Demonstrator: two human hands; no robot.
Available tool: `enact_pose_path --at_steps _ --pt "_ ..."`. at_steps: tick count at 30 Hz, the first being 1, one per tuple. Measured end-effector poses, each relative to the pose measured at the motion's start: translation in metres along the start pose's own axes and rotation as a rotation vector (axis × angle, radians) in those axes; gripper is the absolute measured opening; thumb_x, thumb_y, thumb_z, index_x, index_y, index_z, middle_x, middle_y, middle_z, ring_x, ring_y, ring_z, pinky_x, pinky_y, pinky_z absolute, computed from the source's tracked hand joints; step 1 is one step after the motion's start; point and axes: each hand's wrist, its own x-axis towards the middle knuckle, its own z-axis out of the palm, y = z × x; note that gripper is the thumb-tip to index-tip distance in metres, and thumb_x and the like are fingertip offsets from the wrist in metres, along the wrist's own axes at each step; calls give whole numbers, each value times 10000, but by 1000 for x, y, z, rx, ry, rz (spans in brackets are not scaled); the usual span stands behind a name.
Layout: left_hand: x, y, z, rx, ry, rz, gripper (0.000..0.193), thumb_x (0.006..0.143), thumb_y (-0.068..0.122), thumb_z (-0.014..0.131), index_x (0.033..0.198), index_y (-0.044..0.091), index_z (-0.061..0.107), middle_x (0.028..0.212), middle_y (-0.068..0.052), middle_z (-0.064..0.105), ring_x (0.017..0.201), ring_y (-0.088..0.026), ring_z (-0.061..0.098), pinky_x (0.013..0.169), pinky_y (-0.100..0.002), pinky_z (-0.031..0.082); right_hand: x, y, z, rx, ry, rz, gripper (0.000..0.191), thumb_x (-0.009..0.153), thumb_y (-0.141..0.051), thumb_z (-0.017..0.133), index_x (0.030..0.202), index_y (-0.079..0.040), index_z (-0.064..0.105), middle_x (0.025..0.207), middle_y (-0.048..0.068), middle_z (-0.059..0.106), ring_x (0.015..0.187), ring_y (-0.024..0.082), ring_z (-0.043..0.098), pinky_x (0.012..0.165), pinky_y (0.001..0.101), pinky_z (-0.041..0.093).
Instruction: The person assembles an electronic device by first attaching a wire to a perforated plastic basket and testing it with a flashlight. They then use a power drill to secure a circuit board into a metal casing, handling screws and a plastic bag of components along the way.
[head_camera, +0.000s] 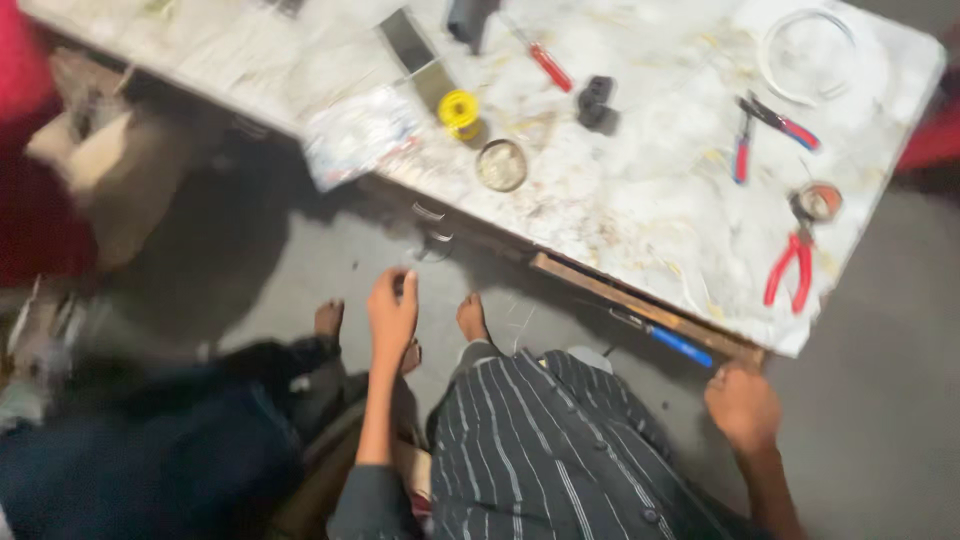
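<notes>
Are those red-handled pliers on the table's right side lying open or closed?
Open. The red-handled pliers lie flat on the white marble-patterned table with their two handles spread apart in a V.

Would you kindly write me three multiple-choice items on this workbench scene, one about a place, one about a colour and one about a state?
1. Where does the yellow spool sit?
A. on the floor
B. on the table, beside the small round tin
C. in the right hand

2. What colour are the handles of the pliers near the table's right end?
A. red
B. green
C. black

3. What is the left hand doing?
A. lying flat and open on the table
B. gripping the screwdriver
C. held below the table edge, fingers closed on something small and dark

Answers:
1 B, the spool stands on the tabletop next to the tin.
2 A, both handles are red.
3 C, the hand hangs over the floor with fingers pinched; the right hand is curled shut by the table corner, with nothing seen in it.
</notes>
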Motion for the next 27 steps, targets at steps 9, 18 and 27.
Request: enact_pose_path --at_steps 9,18,27 --pt "-42 -6 29 -27 -112 -91 286 998 264 628 1070 -4 699 962 -172 749 845 -261 741 765 -377 569 27 40 58 -78 405 -601 330 876 -206 748 1120 -51 590 984 141 620 989 328 621 851 464 478" --pt "-161 1 15 8 43 -122 281 980 252 640 1041 -16 699 947 -182 737 821 -281 721 739 -370 559 2 86 10 42 395 -636 494 683 -13 768 1141 36 592 1044 199 622 1018 399 621 874 485 504" --pt "-191 7 -57 -140 340 -285 257 974 234 635 1058 -4 682 898 -174 744 804 -279 712 763 -370 567 -49 -51 3 561 356 -761 205 893 -32 662 1097 -29 684 926 192 699 784 326 686 699 400 542"
